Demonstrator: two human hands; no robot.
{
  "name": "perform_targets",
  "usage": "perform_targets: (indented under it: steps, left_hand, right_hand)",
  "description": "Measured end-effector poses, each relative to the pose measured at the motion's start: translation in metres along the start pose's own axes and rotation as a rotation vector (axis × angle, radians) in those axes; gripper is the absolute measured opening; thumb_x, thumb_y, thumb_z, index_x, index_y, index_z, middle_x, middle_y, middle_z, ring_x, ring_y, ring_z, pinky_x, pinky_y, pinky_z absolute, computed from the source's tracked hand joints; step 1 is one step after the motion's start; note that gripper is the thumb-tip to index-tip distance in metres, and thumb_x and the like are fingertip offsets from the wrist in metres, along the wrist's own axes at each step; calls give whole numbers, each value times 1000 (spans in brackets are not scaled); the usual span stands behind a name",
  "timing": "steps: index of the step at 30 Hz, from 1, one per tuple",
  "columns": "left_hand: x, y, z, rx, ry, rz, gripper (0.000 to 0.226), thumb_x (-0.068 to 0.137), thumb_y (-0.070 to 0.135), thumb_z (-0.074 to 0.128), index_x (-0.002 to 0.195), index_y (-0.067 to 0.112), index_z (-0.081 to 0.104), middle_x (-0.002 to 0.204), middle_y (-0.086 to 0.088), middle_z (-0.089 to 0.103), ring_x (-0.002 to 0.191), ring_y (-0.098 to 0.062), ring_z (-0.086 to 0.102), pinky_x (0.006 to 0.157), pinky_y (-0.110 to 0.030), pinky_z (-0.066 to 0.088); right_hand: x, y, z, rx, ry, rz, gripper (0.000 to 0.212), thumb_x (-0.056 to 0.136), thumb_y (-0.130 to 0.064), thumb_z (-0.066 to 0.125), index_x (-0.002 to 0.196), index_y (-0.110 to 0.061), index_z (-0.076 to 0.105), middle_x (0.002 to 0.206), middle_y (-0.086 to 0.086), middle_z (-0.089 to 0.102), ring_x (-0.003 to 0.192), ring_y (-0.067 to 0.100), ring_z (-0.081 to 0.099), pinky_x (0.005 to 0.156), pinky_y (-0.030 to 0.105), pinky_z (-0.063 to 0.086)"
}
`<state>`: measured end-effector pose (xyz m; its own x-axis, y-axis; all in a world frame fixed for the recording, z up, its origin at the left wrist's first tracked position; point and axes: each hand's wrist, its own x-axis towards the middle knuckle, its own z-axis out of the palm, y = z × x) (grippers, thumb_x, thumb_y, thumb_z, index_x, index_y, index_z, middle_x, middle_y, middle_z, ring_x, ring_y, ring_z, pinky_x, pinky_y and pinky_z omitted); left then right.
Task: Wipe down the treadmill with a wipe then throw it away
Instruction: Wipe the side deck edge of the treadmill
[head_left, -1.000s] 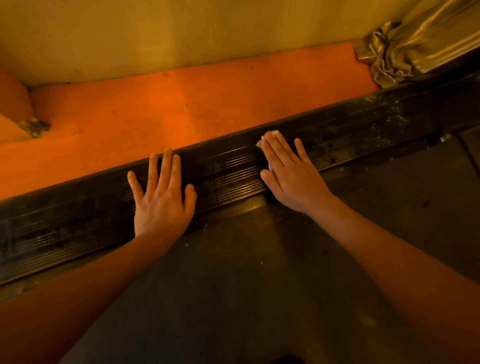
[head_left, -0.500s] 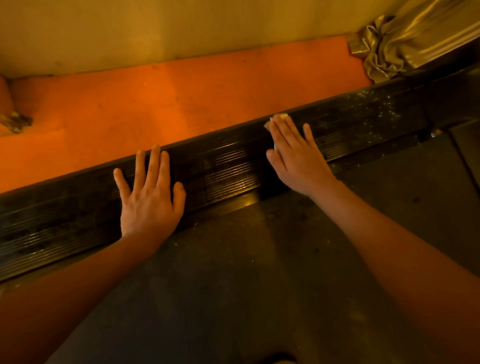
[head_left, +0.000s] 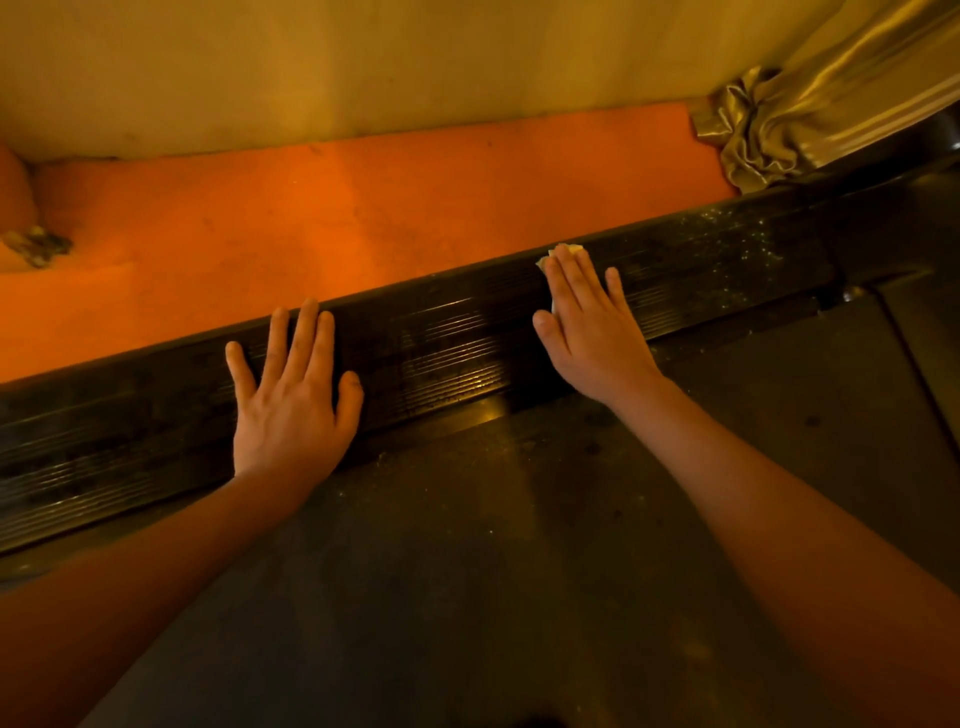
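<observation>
The treadmill's black ribbed side rail (head_left: 447, 338) runs diagonally from lower left to upper right, with the dark belt (head_left: 493, 571) below it. My right hand (head_left: 587, 332) lies flat on the rail with straight fingers, pressing a pale wipe (head_left: 566, 251) whose edge shows past the fingertips. Further left, my left hand (head_left: 291, 395) rests flat on the rail with fingers spread, holding nothing.
Orange floor (head_left: 363, 218) lies beyond the rail, ending at a beige wall (head_left: 363, 62). A bunched golden curtain (head_left: 779, 124) hangs at the upper right. White specks of dust (head_left: 727, 234) dot the rail right of my right hand. A small bit of debris (head_left: 36, 247) sits far left.
My right hand has slid the wipe a little further right along the rail. My left hand has stayed planted on the rail.
</observation>
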<state>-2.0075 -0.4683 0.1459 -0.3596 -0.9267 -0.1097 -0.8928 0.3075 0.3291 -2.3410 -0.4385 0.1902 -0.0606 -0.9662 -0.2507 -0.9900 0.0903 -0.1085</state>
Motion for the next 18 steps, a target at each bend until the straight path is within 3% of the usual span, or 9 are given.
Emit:
perform_targets:
  steps: [9,18]
  left_hand:
    - [0,0,3,7,-8,-5,71,103,50,23,163,14,15,172,-1,4,158,-23,-5,122,-63,-4]
    - [1,0,-1,-2,0,-13,71,103,50,21,164,14,15,172,-2,4,158,-23,-5,123,-64,-3]
  right_hand:
    - [-54,17,11,2,-9,17,65,109,-52,10,165,-19,2,172,-4,-7,157,10,-15,127,45,-6]
    - [7,3,-10,76,-49,76,67,108,-55,4,165,-20,-1,172,-2,-11,156,14,-17,126,45,-11]
